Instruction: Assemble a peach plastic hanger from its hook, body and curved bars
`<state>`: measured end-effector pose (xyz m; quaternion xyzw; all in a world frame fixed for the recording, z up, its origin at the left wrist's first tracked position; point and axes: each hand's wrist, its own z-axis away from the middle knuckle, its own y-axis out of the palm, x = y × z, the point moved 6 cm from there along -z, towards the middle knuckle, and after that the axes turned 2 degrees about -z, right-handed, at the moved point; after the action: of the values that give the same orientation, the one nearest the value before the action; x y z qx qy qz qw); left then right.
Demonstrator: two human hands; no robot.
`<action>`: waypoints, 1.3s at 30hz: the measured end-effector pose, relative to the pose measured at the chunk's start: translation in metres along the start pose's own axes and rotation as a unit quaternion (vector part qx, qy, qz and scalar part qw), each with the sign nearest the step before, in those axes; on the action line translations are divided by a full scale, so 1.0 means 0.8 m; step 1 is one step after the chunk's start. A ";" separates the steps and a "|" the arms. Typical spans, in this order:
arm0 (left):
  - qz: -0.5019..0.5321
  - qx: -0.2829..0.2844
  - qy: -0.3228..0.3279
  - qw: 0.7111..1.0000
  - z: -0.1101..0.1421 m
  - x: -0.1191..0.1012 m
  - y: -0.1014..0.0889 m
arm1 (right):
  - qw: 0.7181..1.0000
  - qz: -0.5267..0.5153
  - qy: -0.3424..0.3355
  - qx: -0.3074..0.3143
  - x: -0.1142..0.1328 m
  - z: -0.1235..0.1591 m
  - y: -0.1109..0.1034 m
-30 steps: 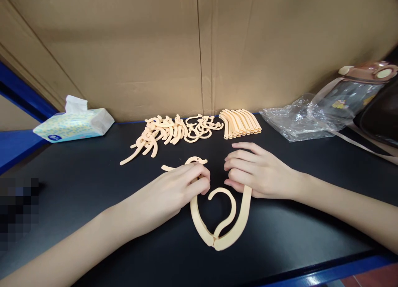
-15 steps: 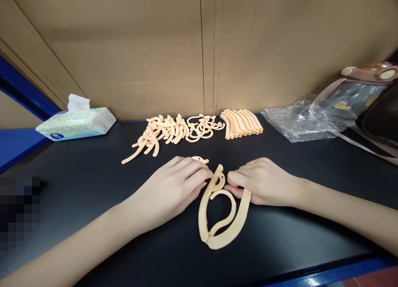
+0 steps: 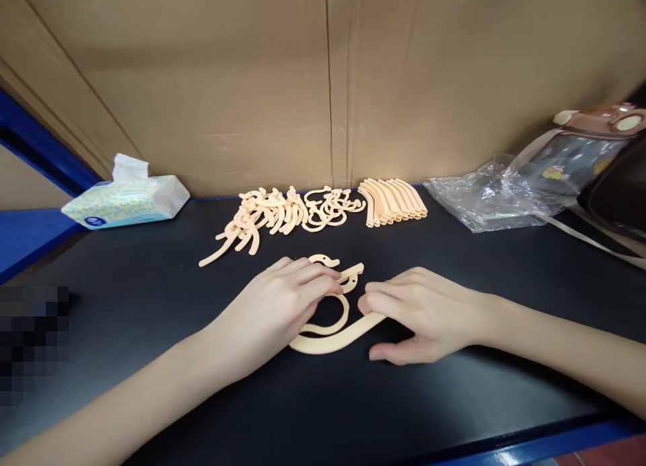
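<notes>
A folded cream plastic hanger (image 3: 333,335) lies flat on the black tabletop (image 3: 151,297) between my hands. My left hand (image 3: 282,304) covers its left part, fingers curled and pressing on the arms near the top. My right hand (image 3: 418,311) pinches the lower arm's right end, thumb stretched along the table. A small loose cream piece (image 3: 326,258) lies just beyond my left fingers. At the back lie a heap of curved cream parts (image 3: 262,217), a cluster of hooks (image 3: 330,207) and a neat row of straight arms (image 3: 396,200).
A tissue pack (image 3: 126,196) sits at the back left. A crumpled clear plastic bag (image 3: 484,196) and a water bottle with a strap (image 3: 580,149) lie at the back right. Cardboard (image 3: 323,82) walls off the rear. The table has a blue edge (image 3: 529,442).
The hanger's two arms have swung together and its body has turned from pointing toward me to lying sideways. Both hands stayed on it, the right sliding lower.
</notes>
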<state>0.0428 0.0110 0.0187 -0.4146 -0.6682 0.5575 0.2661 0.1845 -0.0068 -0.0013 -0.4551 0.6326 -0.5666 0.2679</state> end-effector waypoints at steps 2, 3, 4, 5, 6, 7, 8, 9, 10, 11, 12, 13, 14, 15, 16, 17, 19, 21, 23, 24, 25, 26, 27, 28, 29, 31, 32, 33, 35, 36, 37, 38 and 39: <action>0.008 0.006 0.008 1.000 0.000 0.004 0.002 | 1.000 0.014 -0.011 -0.016 0.002 0.000 -0.003; 0.011 0.003 0.013 1.000 0.001 0.006 0.002 | 0.999 0.020 -0.013 -0.027 0.001 0.000 -0.005; 0.008 -0.003 0.018 1.000 0.001 0.009 0.002 | 0.999 0.027 -0.011 -0.038 0.001 0.001 -0.007; -0.002 -0.012 0.021 1.000 0.001 0.011 0.001 | 0.998 0.034 -0.009 -0.047 0.000 0.001 -0.009; -0.023 -0.020 0.020 0.999 0.001 0.014 0.000 | 0.998 0.043 -0.008 -0.052 -0.002 0.001 -0.010; -0.052 -0.025 0.015 0.998 0.001 0.019 -0.001 | 0.997 0.052 -0.006 -0.055 -0.003 0.002 -0.010; -0.086 -0.026 0.002 0.996 0.001 0.024 -0.001 | 0.996 0.061 -0.006 -0.058 -0.004 0.002 -0.010; -0.120 -0.022 -0.015 0.992 0.002 0.030 0.000 | 0.996 0.068 -0.005 -0.060 -0.005 0.002 -0.010; -0.149 -0.016 -0.034 0.988 0.003 0.036 0.001 | 0.995 0.072 -0.001 -0.062 -0.006 0.002 -0.010; -0.172 -0.008 -0.053 0.984 0.004 0.042 0.003 | 0.995 0.073 0.004 -0.065 -0.007 0.002 -0.010; -0.190 0.000 -0.071 0.979 0.006 0.048 0.004 | 0.995 0.071 0.009 -0.066 -0.008 0.001 -0.010; -0.205 0.007 -0.086 0.975 0.007 0.051 0.005 | 0.995 0.067 0.013 -0.068 -0.009 0.001 -0.010; -0.220 0.016 -0.099 0.970 0.009 0.054 0.006 | 0.996 0.061 0.015 -0.068 -0.010 0.001 -0.010; -0.236 0.028 -0.110 0.965 0.011 0.056 0.007 | 0.996 0.056 0.016 -0.069 -0.010 0.000 -0.010; -0.252 0.042 -0.122 0.959 0.013 0.057 0.008 | 0.996 0.050 0.015 -0.069 -0.010 0.000 -0.009; -0.266 0.060 -0.134 0.953 0.014 0.057 0.009 | 0.997 0.043 0.012 -0.068 -0.010 0.000 -0.009; -0.283 0.083 -0.157 0.943 0.016 0.057 0.008 | 0.998 0.032 0.005 -0.062 -0.009 0.000 -0.009; -0.291 0.078 -0.170 0.938 0.016 0.055 0.004 | 0.998 0.027 -0.005 -0.056 -0.008 0.000 -0.008; -0.298 0.058 -0.175 0.936 0.014 0.052 -0.003 | 0.998 0.028 -0.017 -0.058 -0.006 0.000 -0.009; -0.305 0.050 -0.177 0.935 0.012 0.051 -0.007 | 0.998 0.029 -0.022 -0.060 -0.005 0.000 -0.009; -0.313 0.046 -0.178 0.932 0.011 0.049 -0.010 | 0.997 0.030 -0.026 -0.062 -0.003 0.000 -0.010; -0.323 0.044 -0.178 0.929 0.010 0.048 -0.014 | 0.997 0.031 -0.029 -0.065 -0.002 0.000 -0.010; -0.332 0.046 -0.178 0.925 0.008 0.047 -0.017 | 0.997 0.031 -0.032 -0.069 -0.001 0.000 -0.011; -0.341 0.045 -0.177 0.922 0.008 0.045 -0.020 | 0.996 0.032 -0.036 -0.075 0.000 0.000 -0.012; -0.345 0.040 -0.176 0.921 0.007 0.043 -0.022 | 0.995 0.034 -0.039 -0.083 0.001 0.000 -0.013; -0.327 0.006 -0.175 0.928 0.007 0.039 -0.027 | 0.994 0.037 -0.047 -0.096 0.002 0.000 -0.015; -0.298 -0.020 -0.180 0.937 0.008 0.038 -0.029 | 0.993 0.037 -0.048 -0.097 0.002 0.000 -0.015; -0.251 -0.048 -0.189 0.948 0.009 0.038 -0.030 | 0.994 0.035 -0.048 -0.096 0.001 -0.001 -0.015; -0.116 -0.091 -0.214 0.966 0.012 0.041 -0.028 | 0.994 0.029 -0.046 -0.091 0.000 0.000 -0.014; -0.039 -0.100 -0.225 0.968 0.012 0.043 -0.025 | 0.995 0.026 -0.044 -0.090 0.000 0.000 -0.013; 0.038 -0.101 -0.232 0.967 0.012 0.044 -0.020 | 0.995 0.026 -0.042 -0.089 -0.001 0.000 -0.013; 0.109 -0.095 -0.234 0.962 0.012 0.043 -0.016 | 0.995 0.028 -0.038 -0.088 -0.002 0.001 -0.012; 0.170 -0.083 -0.231 0.954 0.010 0.041 -0.011 | 0.995 0.029 -0.035 -0.088 -0.003 0.001 -0.012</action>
<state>0.0168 0.0347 0.0218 -0.4025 -0.6748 0.6178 -0.0302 0.1890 -0.0047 0.0071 -0.4776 0.6830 -0.4849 0.2651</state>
